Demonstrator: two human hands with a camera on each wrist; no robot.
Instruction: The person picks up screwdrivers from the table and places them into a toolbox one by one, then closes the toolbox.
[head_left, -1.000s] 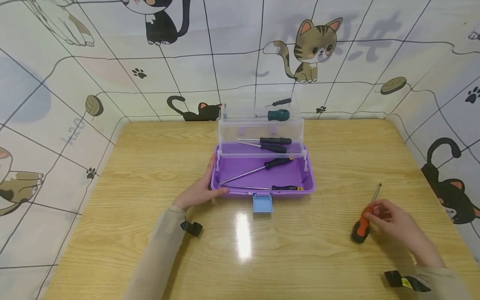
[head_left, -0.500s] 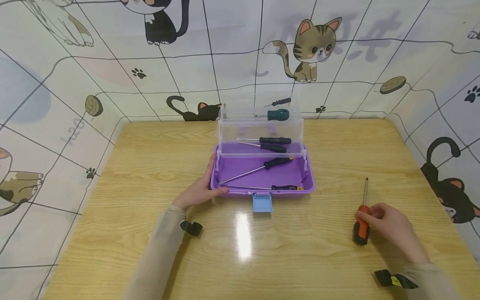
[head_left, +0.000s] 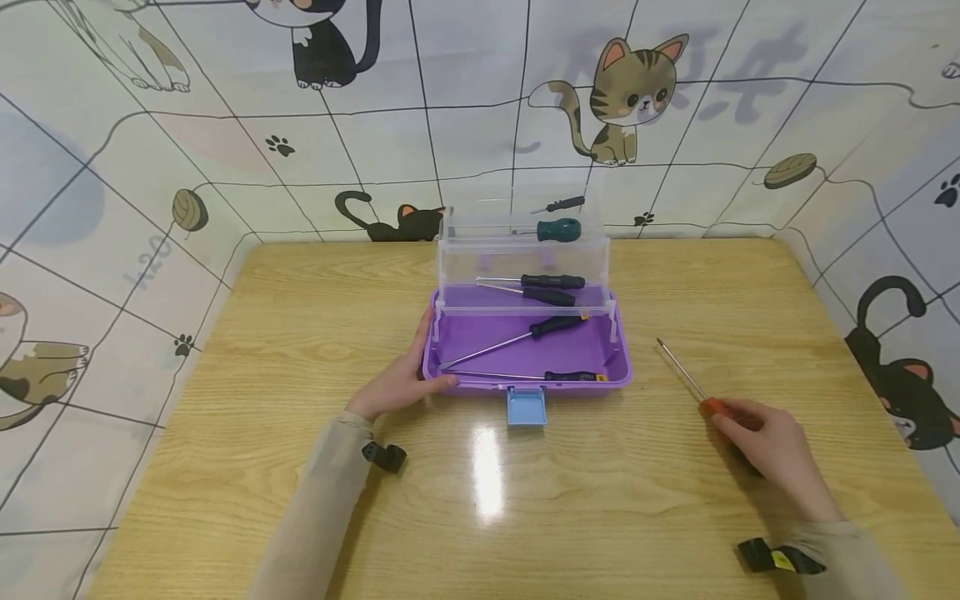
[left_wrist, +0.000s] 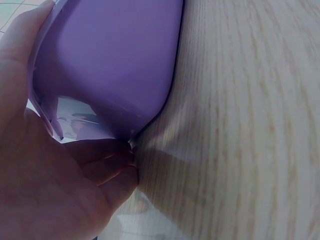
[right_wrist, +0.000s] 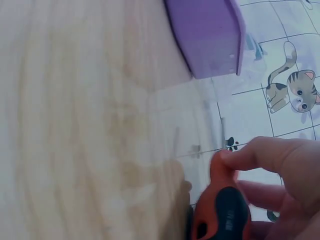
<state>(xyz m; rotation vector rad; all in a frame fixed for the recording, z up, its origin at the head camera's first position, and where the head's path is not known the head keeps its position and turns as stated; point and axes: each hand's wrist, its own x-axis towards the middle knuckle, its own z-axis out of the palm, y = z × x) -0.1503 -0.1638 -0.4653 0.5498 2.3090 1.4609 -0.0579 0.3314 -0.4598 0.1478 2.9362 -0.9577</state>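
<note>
My right hand (head_left: 768,437) holds an orange-and-black screwdriver (head_left: 712,407) by its handle, to the right of the toolbox; its metal shaft slants up and left toward the box. In the right wrist view the thumb presses on the neck of the orange handle (right_wrist: 212,200), while the other fingers lie behind it. My left hand (head_left: 397,387) grips the front left corner of the purple toolbox (head_left: 621,362), thumb on the front rim. The left wrist view shows its other fingers (left_wrist: 117,185) against the box's side, close to the tabletop.
Two black-handled screwdrivers lie in the purple base, the nearer screwdriver (head_left: 573,376) along the front wall. Clear raised trays (head_left: 457,267) carry more screwdrivers, including a green stubby screwdriver (head_left: 558,230). A blue latch (head_left: 527,408) hangs at the front. Cat-patterned sheeting surrounds the wooden table (head_left: 315,300).
The screwdriver has swung from pointing up and right to pointing up and left, as my right hand turned and shifted slightly left. My left hand and the toolbox have stayed in place.
</note>
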